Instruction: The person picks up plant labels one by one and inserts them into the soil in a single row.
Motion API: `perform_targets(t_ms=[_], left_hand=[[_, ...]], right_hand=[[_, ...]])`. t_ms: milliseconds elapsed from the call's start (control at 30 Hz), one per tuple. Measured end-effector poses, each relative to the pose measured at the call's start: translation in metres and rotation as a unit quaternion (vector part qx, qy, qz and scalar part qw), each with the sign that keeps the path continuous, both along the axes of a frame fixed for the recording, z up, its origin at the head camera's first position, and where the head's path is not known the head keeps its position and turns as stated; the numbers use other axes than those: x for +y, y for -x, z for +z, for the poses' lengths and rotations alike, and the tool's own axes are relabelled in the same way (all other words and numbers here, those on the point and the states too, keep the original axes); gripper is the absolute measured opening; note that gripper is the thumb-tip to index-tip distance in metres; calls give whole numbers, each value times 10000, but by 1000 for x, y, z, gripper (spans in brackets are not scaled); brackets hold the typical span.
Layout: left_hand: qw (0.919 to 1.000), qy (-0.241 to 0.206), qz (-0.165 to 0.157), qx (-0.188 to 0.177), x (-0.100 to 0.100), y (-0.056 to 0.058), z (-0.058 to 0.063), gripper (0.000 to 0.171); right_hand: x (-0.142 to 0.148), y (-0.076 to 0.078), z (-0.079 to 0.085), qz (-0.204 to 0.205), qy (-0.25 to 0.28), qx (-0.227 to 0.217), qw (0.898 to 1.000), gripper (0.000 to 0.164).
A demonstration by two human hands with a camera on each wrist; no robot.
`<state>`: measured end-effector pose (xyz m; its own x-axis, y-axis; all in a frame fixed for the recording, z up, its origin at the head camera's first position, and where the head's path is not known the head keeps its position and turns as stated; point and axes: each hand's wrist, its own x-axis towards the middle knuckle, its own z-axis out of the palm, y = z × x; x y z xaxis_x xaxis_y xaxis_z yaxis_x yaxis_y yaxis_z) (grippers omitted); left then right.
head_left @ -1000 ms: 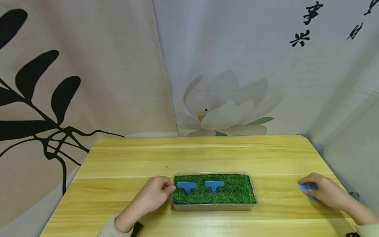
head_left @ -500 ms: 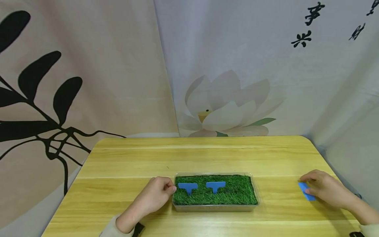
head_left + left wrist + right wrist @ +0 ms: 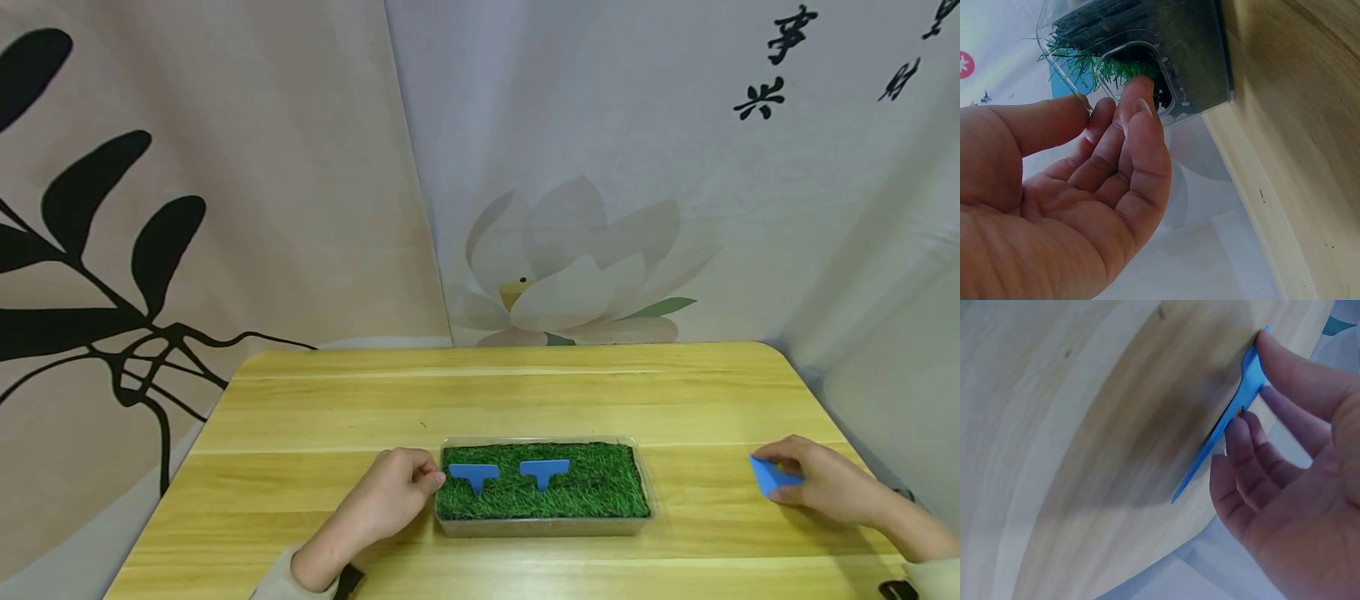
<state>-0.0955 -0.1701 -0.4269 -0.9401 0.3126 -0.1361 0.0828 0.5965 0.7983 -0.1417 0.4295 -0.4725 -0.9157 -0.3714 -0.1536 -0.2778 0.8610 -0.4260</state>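
Note:
My left hand [image 3: 397, 492] is at the left end of a clear plastic box [image 3: 543, 527], thumb and forefinger pinching its rim. In the left wrist view, the left hand [image 3: 1079, 194] has other fingertips against the box's end wall [image 3: 1200, 69]. Artificial grass [image 3: 600, 492] fills the box. Two blue T-shaped plant labels stand in it: one at the left [image 3: 474, 472], another near the middle [image 3: 544, 469]. Far to the right, my right hand [image 3: 828, 483] pinches a third blue plant label [image 3: 770, 477]; the right wrist view shows this label [image 3: 1250, 381] tilted, between thumb and fingers.
The box stands on a light wooden table [image 3: 360, 400]. Behind the table hangs a printed curtain [image 3: 585, 125] with a lotus and dark leaves. The table's right edge runs close to the right hand.
In my right hand the blue label has turned and shifted slightly left, its visible part now pointing left. The left hand, the box and its two standing labels stay put.

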Motion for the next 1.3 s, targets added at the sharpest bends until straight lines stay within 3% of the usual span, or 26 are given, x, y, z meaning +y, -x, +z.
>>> perform_targets(t_ms=[300, 500, 633, 867, 967, 1100, 1300], left_hand=[[10000, -38, -29, 14, -1, 0, -1, 20], [10000, -25, -12, -17, -1, 0, 0, 21], [10000, -53, -34, -27, -1, 0, 1, 22], [10000, -13, -48, 31, -1, 0, -1, 20], [10000, -14, -40, 48, -1, 1, -1, 20], [10000, -29, -41, 34, -1, 1, -2, 20], [9999, -13, -65, 81, -1, 1, -2, 20]], right_hand=[[-16, 8, 0, -644, -102, -27, 9979, 60], [-24, 10, 2, -798, -266, -114, 9964, 62], [-20, 8, 8, -580, -171, -213, 9979, 56], [-16, 6, 5, 409, 3, 486, 9980, 52], [-15, 10, 5, 616, 66, 270, 9977, 49], [-14, 16, 6, 615, 204, -66, 9979, 46], [-11, 21, 5, 430, 183, -193, 9987, 39]])
